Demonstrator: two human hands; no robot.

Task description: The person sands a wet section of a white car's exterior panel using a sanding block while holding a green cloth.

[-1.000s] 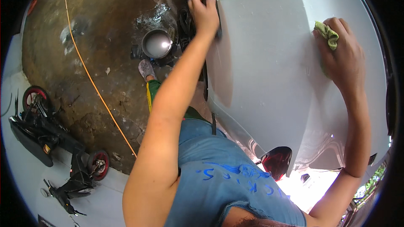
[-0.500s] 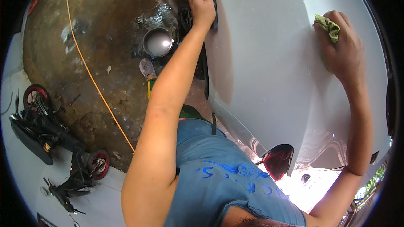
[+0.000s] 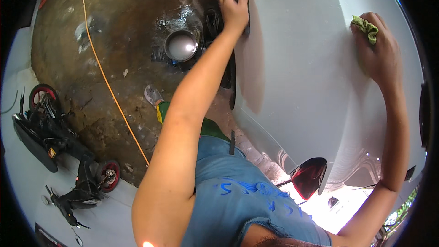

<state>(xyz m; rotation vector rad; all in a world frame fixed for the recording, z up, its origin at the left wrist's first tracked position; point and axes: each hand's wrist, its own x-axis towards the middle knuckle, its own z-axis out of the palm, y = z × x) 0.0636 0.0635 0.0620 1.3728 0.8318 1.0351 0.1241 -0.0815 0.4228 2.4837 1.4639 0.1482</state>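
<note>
A pale silver-grey car panel (image 3: 302, 73) fills the right half of the view. At its far left side my left hand (image 3: 235, 16) grips a flat black block (image 3: 247, 29), held along the panel's edge beside a darker beige-grey patch (image 3: 254, 73). Fingers and palm cover much of the block. Farther right, my right hand (image 3: 383, 55) rests on the panel, its fingers closed around a crumpled yellow-green cloth (image 3: 366, 29). Part of the cloth sticks out past the thumb.
A round basin (image 3: 181, 46) of cloudy liquid stands on the wet brown floor, near the car's tyre. An orange hose or cord (image 3: 103, 75) crosses the floor. Black motorbikes (image 3: 45, 144) stand at left. A red-backed side mirror (image 3: 309, 178) juts out close to my body.
The whole view has shifted, so the car, basin and both hands appear slightly farther right. My foot has moved nearer to me, away from the basin. Both hands keep their grips.
</note>
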